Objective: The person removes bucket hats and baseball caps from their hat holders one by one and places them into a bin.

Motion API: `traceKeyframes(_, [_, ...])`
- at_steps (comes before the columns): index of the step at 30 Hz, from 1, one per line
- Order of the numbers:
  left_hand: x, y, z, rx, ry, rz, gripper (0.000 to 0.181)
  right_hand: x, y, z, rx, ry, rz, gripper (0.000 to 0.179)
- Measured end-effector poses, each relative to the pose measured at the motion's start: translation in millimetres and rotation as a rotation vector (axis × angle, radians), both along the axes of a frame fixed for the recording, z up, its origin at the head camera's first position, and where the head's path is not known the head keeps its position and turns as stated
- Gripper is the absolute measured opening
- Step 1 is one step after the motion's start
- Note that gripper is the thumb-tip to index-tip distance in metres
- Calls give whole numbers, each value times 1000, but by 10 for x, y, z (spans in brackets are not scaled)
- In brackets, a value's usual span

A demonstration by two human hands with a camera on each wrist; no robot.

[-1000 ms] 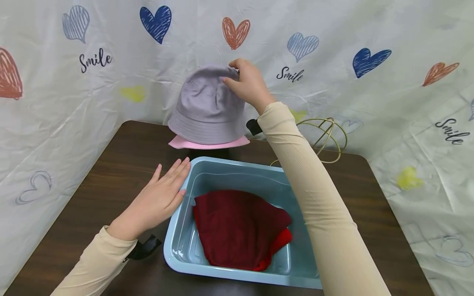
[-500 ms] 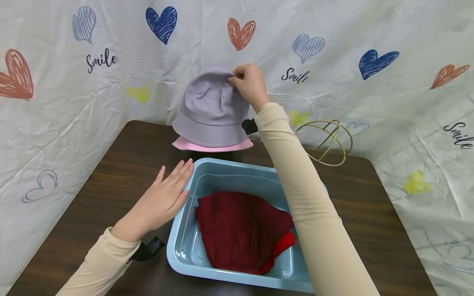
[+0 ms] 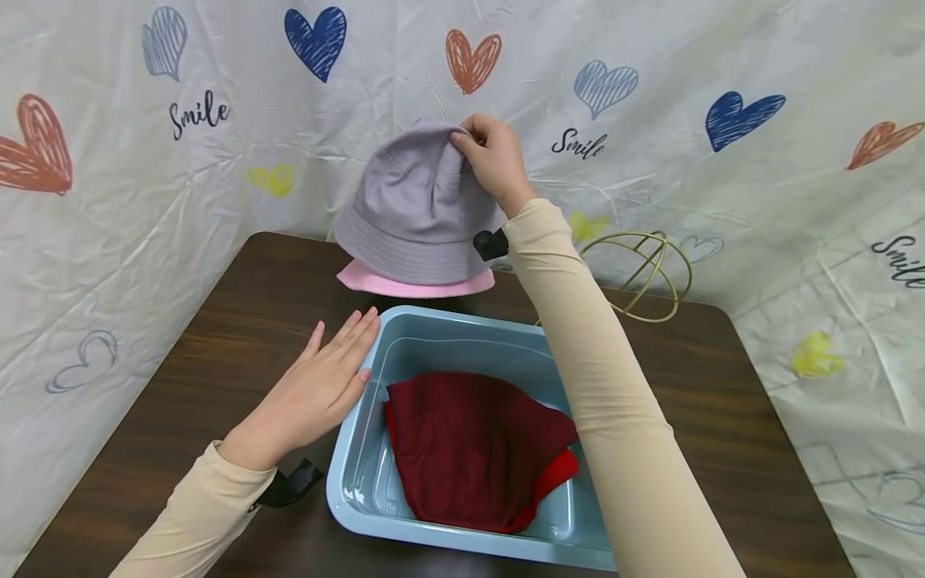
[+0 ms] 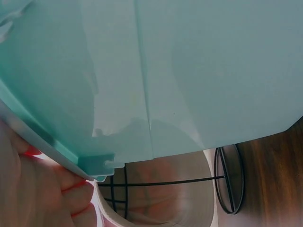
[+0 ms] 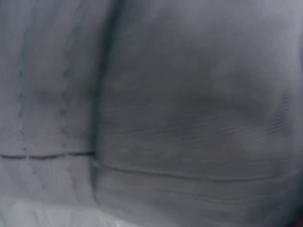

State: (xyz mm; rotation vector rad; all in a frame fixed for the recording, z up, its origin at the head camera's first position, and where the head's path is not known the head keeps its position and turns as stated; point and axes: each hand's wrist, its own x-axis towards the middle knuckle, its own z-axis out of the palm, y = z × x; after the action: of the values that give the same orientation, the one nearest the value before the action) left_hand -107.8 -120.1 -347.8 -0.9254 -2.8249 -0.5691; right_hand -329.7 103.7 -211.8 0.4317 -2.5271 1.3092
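At the back of the table, a lavender bucket hat (image 3: 415, 201) sits over a pink brim (image 3: 415, 285). My right hand (image 3: 497, 160) pinches the right side of its crown between thumb and fingers. Grey stitched cloth (image 5: 189, 104) fills the right wrist view. My left hand (image 3: 311, 385), fingers straight, rests against the left rim of a light blue plastic basin (image 3: 462, 319). Inside the basin lies a dark red cloth item (image 3: 480, 449), with brighter red fabric (image 3: 556, 478) under it. In the left wrist view, black wire bars (image 4: 161, 183) show below the basin wall (image 4: 199, 85).
A gold wire stand (image 3: 654, 277) stands behind my right forearm at the back right of the dark wooden table (image 3: 217, 337). A white curtain (image 3: 390, 48) printed with hearts hangs directly behind the table. My right arm crosses over the basin's right side.
My right hand has closed its pinch on the lavender hat's crown and pulled it slightly up; the hat now tilts, its right side higher. My left hand stays at the basin rim.
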Motion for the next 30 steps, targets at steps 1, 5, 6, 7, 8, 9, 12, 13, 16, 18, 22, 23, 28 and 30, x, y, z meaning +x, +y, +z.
traceKeyframes(1, [0,2,0,0,2,-1,61,-1,4,3,-17,2,5,14])
traceKeyframes(5, [1,6,-2,-4,2,2,61,7,24,9,-58,21,46,14])
traceKeyframes(6, [2,6,-3,-4,0,3,61,13,30,10,-65,26,64,14])
traceKeyframes(7, [3,6,-4,-3,-2,4,61,18,36,9,-71,31,79,14])
traceKeyframes(8, [5,6,-4,-3,-5,5,61,24,43,9,-82,33,96,13])
traceKeyframes(9, [6,6,-5,-3,-4,5,61,31,49,9,-98,33,113,13])
traceKeyframes(12, [10,7,-4,2,-4,5,61,50,68,16,-143,29,157,12])
traceKeyframes(13, [11,8,-2,3,-3,6,61,57,76,20,-152,26,169,12])
traceKeyframes(16, [14,11,3,3,0,7,60,83,103,34,-148,-8,201,13])
traceKeyframes(18, [14,14,6,2,-2,7,60,102,121,41,-123,-27,213,15])
traceKeyframes(22, [13,17,14,-2,-11,6,60,124,136,52,-52,-49,208,19])
traceKeyframes(23, [12,17,16,-2,-13,7,60,126,136,53,-25,-49,207,21])
traceKeyframes(28, [11,16,27,1,-16,11,60,135,125,64,111,-67,215,36])
traceKeyframes(30, [11,18,31,6,-19,11,60,145,121,69,124,-80,213,40])
